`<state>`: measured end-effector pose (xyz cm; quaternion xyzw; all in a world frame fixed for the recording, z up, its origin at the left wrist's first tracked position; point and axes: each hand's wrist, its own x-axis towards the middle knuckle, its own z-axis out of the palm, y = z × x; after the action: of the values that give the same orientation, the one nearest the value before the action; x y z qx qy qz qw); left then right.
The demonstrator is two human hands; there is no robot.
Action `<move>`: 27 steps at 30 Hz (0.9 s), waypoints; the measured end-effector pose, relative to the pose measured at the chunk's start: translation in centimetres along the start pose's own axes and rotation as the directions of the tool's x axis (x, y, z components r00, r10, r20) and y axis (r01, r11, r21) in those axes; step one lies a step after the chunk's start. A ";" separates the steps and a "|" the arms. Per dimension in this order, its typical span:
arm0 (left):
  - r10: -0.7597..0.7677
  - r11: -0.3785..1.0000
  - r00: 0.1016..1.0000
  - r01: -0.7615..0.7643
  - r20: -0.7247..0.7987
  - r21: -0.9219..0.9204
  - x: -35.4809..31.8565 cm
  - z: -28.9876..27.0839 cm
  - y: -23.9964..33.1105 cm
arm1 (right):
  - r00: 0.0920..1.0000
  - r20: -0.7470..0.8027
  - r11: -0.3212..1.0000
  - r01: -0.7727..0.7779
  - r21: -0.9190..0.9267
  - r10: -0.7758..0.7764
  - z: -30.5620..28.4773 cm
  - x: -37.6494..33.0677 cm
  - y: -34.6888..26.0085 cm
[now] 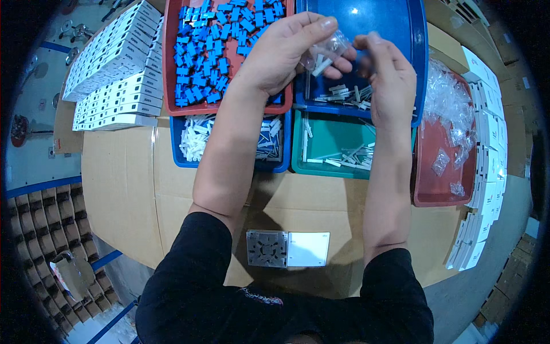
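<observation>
My left hand (274,53) is closed on a small clear plastic bag (338,43) with short white pieces inside, held above the far blue tray (366,26). Close by on the right is my right hand (394,80), its fingers bent towards the bag. Motion smears those fingertips, so whether they grip anything is unclear. Beneath my hands, loose white pieces (350,96) lie in the near part of that tray. On the cardboard in front of me rests a flat grey moulded plate (267,249), side by side with a white panel (308,249).
A red tray (170,69) contains many blue plastic pieces. Nearer are a blue tray (186,162) and a green tray (338,135) with white parts. Clear bags (447,94) fill part of the right red tray (438,186). White boxes are stacked left (117,63) and right (486,149).
</observation>
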<state>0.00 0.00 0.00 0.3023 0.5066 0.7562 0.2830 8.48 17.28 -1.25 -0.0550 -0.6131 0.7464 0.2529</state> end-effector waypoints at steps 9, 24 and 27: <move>0.040 0.963 0.992 -0.071 -0.120 -0.259 -0.1 -0.2 0.7 | 0.875 0.452 0.722 0.197 -0.663 0.176 0.3 -1.4 -1.9; 0.017 0.975 0.988 -0.051 -0.156 -0.218 -0.1 0.1 0.9 | 0.771 0.589 0.506 0.418 -0.754 0.241 0.3 -1.9 -1.8; 0.022 0.969 0.991 -0.053 -0.128 -0.242 -0.1 -0.1 1.0 | 0.755 0.595 0.503 0.414 -0.758 0.275 0.4 -2.2 -2.4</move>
<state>-0.13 -0.41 0.86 0.2269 0.4205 0.8355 0.2714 11.00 16.20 0.64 0.1167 -0.9478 0.2967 -0.0068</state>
